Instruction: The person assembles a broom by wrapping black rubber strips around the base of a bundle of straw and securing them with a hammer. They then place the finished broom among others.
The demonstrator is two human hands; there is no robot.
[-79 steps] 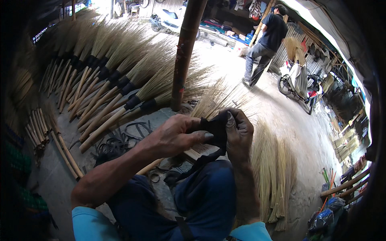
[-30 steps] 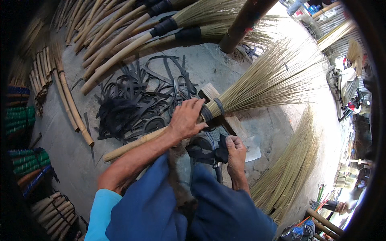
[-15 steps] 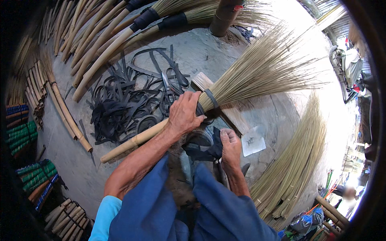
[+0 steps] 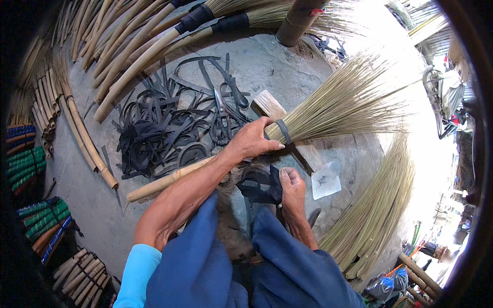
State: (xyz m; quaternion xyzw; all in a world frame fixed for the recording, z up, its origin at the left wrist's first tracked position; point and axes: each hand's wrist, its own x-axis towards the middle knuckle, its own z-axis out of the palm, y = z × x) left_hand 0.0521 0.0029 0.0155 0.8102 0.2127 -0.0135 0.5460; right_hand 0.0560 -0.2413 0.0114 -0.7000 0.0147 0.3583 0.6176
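The broom (image 4: 287, 134) lies across a wooden block (image 4: 287, 128) on the floor (bristles fanning right), left hand (image 4: 252, 141) clamped at its neck; the right hand (image 4: 291, 187) grips a black strap (image 4: 259, 189).

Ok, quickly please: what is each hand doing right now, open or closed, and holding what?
Left hand: closed around the broom at its black band.
Right hand: closed on a black strap.

Sunlit grey concrete floor (image 4: 287, 66), wooden post (image 4: 295, 23)

Concrete floor (image 4: 287, 66) w/ black straps (image 4: 154, 128), scissors (image 4: 222, 115).
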